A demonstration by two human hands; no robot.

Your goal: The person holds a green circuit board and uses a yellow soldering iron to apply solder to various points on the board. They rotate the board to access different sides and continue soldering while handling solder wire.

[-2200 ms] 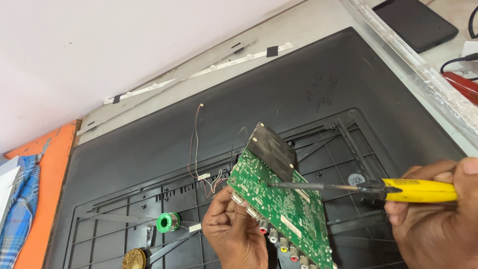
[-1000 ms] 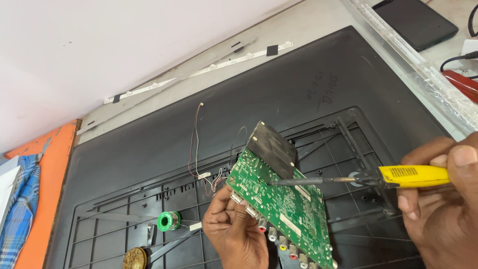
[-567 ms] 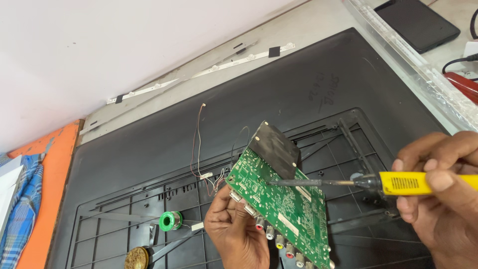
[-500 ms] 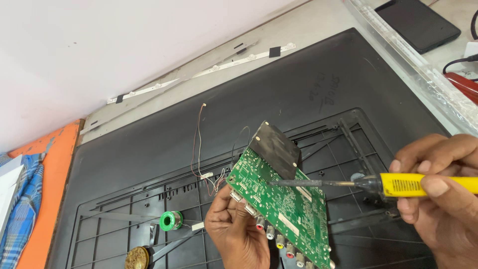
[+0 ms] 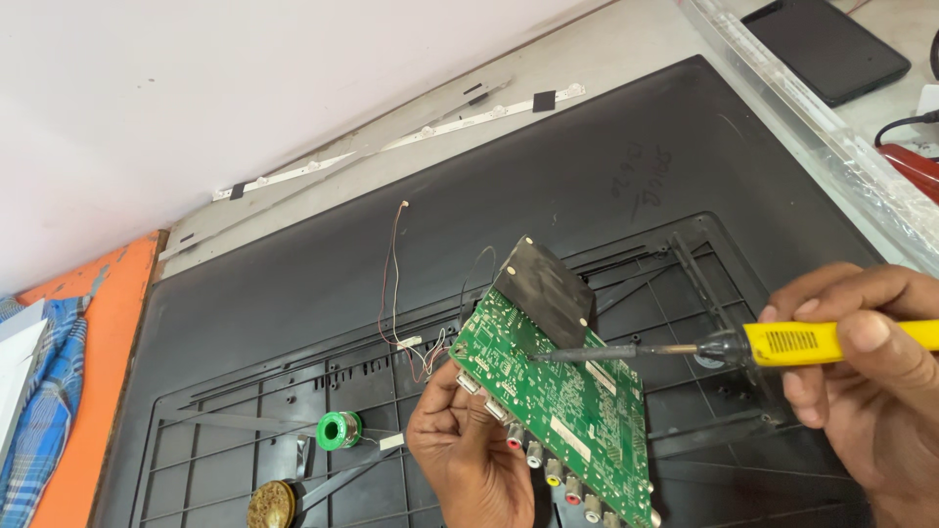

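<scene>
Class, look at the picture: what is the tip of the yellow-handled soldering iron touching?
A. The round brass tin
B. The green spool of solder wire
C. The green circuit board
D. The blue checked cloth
C: the right hand holds the soldering iron, its tip resting on the circuit board held tilted by the left hand.

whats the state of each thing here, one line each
green circuit board: tilted up, gripped at its edge by the left hand
yellow-handled soldering iron: held level in the right hand, tip on the board
green solder spool: lying on the black plastic back panel, untouched
round brass tin: closed
</scene>
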